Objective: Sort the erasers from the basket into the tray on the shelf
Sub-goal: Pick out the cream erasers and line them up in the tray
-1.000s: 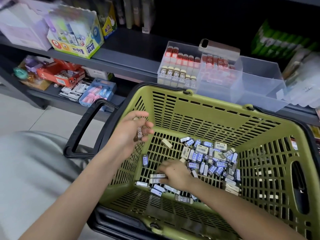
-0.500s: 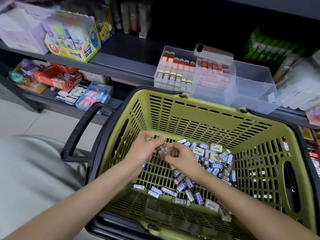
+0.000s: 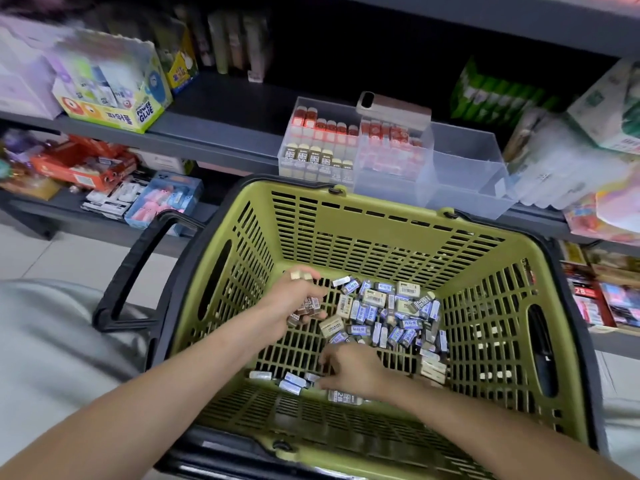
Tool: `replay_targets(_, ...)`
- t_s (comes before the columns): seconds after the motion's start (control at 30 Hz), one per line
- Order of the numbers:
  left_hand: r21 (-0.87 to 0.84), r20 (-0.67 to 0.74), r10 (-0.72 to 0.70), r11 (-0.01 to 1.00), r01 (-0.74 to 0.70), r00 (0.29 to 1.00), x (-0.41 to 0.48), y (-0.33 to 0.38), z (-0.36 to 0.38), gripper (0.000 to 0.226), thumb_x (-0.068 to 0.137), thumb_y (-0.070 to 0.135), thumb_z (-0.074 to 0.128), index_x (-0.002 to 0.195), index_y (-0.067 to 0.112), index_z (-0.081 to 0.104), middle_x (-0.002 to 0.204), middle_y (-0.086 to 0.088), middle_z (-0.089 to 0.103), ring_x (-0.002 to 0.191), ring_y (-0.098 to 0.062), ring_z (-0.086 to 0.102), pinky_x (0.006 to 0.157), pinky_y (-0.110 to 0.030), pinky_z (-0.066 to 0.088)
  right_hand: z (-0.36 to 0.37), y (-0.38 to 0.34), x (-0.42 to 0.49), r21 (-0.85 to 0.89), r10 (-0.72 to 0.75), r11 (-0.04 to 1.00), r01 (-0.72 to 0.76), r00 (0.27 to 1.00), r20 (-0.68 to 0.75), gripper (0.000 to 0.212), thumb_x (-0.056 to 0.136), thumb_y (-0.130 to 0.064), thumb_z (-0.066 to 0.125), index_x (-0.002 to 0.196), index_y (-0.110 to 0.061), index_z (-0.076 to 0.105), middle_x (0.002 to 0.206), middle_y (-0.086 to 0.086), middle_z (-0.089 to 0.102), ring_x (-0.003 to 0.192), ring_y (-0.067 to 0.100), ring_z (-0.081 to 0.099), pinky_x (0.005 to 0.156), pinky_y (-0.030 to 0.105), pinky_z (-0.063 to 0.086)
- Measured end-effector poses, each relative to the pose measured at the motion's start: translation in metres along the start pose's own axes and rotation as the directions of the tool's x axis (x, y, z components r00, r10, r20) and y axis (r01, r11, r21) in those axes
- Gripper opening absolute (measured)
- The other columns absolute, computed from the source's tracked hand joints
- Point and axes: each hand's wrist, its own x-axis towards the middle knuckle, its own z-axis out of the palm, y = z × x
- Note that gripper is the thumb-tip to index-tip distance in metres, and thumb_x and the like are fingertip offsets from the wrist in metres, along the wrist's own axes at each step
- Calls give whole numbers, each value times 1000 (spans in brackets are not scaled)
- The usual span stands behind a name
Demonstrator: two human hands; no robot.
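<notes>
**A:** what's the left hand doing?

**B:** it's over the basket's left side, fingers curled round a bunch of brown erasers.

**A:** and the right hand?

**B:** down on the near floor, fingertips among some loose erasers. honestly can't tell if it's grabbed one.

**A:** the rest?

**B:** the pile sits far-right in the basket. the clear tray is on the shelf just beyond.

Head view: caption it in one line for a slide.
Left hand grips several brown-sleeved erasers inside the olive-green slatted plastic basket; right hand reaches among blue-sleeved erasers on its floor.
</notes>
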Motion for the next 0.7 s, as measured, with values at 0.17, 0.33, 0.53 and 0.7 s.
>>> replay_targets(0.17, 41, 15, -56, 998, 55, 998, 8, -3, -2, 23, 81, 19, 72, 98, 8, 62, 84, -8, 65, 50, -12, 62, 45, -21, 42, 20, -1, 9, -123, -19, 992, 18, 1000, -3, 28, 91, -33, 52, 95, -7, 60, 97, 13, 65, 86, 27, 62, 69, 34, 46)
replay_targets(0.33, 186, -13, -58, 981, 59, 998, 16, -9, 1, 79, 67, 50, 75, 128, 5, 52, 124, -6, 57, 108, -19, 57, 98, -39, 36, -32, 7, -13, 795, 242, 605, -44, 961, -130, 19, 91, -24, 57, 77, -14, 66, 62, -12, 57, 46, -3, 46, 53, 16, 42)
replay_targets(0.53, 105, 273, -87, 993, 60, 958, 16, -11, 20, 90, 45, 58, 81, 119, 11, 60, 115, -12, 64, 91, -19, 60, 70, -29, 53, -77, 0, -27, 911, 172, 384, 150, 958, -231, 6, 86, -16, 64, 86, -18, 69, 56, -11, 58, 47, 5, 42, 45, 15, 37)
replay_targets(0.7, -86, 219, -78, 991, 99, 973, 21, -18, 20, 54, 67, 31, 79, 110, 6, 58, 78, -8, 65, 55, -14, 55, 43, -20, 42, -73, 22, -26, 954, 100, 251, 162, 976, -192, 17, 81, -5, 67, 96, -11, 68, 79, 0, 70, 63, 10, 58, 54, 19, 47)
